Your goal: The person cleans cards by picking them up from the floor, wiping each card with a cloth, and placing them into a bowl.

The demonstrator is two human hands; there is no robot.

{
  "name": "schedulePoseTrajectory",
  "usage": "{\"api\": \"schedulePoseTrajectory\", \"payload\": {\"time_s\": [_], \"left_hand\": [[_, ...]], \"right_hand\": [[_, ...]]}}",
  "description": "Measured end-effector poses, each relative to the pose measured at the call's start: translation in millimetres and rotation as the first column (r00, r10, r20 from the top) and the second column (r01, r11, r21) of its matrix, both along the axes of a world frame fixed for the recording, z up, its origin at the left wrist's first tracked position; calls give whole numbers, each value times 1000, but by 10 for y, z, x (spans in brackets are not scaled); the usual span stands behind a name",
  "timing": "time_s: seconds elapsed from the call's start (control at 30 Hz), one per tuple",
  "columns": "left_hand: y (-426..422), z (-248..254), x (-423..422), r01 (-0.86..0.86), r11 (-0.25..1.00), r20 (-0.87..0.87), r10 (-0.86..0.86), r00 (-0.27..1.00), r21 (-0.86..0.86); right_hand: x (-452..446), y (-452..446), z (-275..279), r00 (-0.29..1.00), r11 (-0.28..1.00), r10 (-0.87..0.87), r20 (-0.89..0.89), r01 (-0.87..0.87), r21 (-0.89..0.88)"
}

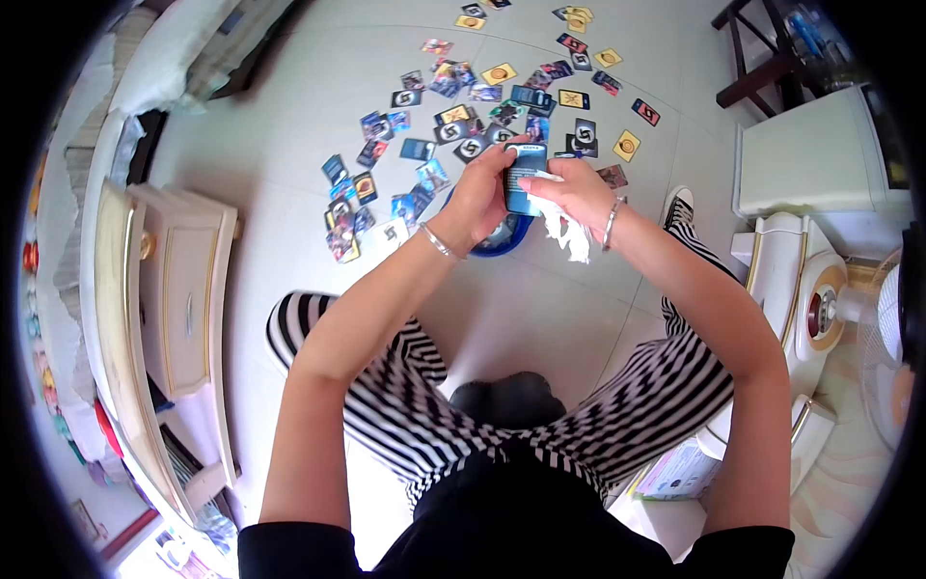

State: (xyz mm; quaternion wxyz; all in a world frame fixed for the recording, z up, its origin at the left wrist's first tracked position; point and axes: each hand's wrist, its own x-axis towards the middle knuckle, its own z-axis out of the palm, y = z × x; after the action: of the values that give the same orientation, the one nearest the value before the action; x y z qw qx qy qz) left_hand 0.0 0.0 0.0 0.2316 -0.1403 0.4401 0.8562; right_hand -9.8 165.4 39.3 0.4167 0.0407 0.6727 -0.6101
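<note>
My left hand (482,191) grips a blue-teal card (524,174) by its left side, above a blue round container (512,237). My right hand (577,196) has a crumpled white tissue (567,232) under its fingers, and its thumb lies on the card's right side. The tissue hangs down below the right hand. Whether more cards lie beneath the top one cannot be made out. The container's rim is partly hidden behind the hands and the card; something lies inside it. Many cards (470,148) are scattered on the tiled floor beyond my hands.
A cream drawer cabinet (188,289) stands at the left. On the right are a dark wooden stool (762,72), a pale box-shaped cabinet (810,159) and a white fan (883,314). My legs in striped trousers (637,386) are spread around the floor in front.
</note>
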Motion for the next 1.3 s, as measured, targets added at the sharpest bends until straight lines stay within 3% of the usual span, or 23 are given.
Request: {"api": "schedulePoseTrajectory", "payload": {"time_s": [0.07, 0.1, 0.2, 0.23, 0.3, 0.37, 0.43, 0.47, 0.5, 0.57, 0.73, 0.8, 0.9, 0.97, 1.07, 1.13, 1.2, 1.3], "left_hand": [[-88, 101, 11, 25, 982, -38, -18, 999, 190], [-227, 466, 539, 11, 975, -48, 0, 999, 222], [-477, 568, 842, -72, 982, 76, 60, 995, 176], [-525, 540, 913, -88, 982, 84, 74, 994, 168], [-502, 436, 1007, -96, 981, 134, 74, 988, 167], [-457, 349, 1079, -86, 984, 182, 57, 982, 153], [-409, 349, 1125, -94, 982, 267, 47, 963, 166], [-423, 251, 1101, -71, 948, 258, -13, 966, 311], [-411, 293, 1096, -72, 947, 259, -12, 966, 313], [-380, 378, 1102, -98, 873, 197, 2, 980, 477], [-325, 459, 1058, -132, 856, 215, 25, 976, 500], [-356, 432, 1011, -167, 836, 239, 44, 970, 522], [-395, 442, 979, -184, 854, 237, 73, 969, 487], [-360, 456, 1010, -143, 832, 227, 22, 974, 536], [-290, 477, 1063, -134, 831, 256, -11, 967, 540], [-313, 514, 1050, -128, 879, 265, 2, 964, 459], [-356, 494, 984, -163, 856, 234, 50, 971, 491], [-347, 482, 994, -174, 838, 205, 76, 976, 517]], "right_hand": [[4, -61, 158, 972, 1000, -23, -232, 24, 1], [514, -182, 522, 970, 999, 1, -243, 8, 34], [732, -338, 380, 902, 985, -137, -410, 167, 37], [767, -374, 354, 907, 988, -128, -401, 153, 31], [823, -376, 323, 933, 928, -328, -147, 289, -234], [842, -429, 207, 886, 933, -320, -337, 233, -273], [828, -479, 166, 695, 993, -49, -718, 111, 39], [827, -523, 130, 565, 989, 24, -825, 104, 101], [817, -531, 118, 566, 989, 26, -824, 103, 102], [800, -563, 104, 416, 971, 144, -898, 114, 208], [833, -607, 147, 441, 971, 149, -885, 106, 216], [841, -590, 128, 186, 979, 204, -961, -29, 202], [953, -540, 137, 89, 963, 243, -966, -138, 230], [865, -518, 95, 77, 968, 232, -970, -115, 223], [620, -508, 71, 105, 975, 170, -980, 126, 183], [699, -539, 76, 112, 983, 163, -980, 64, 171], [859, -586, 67, 87, 981, 189, -978, -64, 184], [938, -566, 96, 103, 984, 154, -983, -107, 143]]}}
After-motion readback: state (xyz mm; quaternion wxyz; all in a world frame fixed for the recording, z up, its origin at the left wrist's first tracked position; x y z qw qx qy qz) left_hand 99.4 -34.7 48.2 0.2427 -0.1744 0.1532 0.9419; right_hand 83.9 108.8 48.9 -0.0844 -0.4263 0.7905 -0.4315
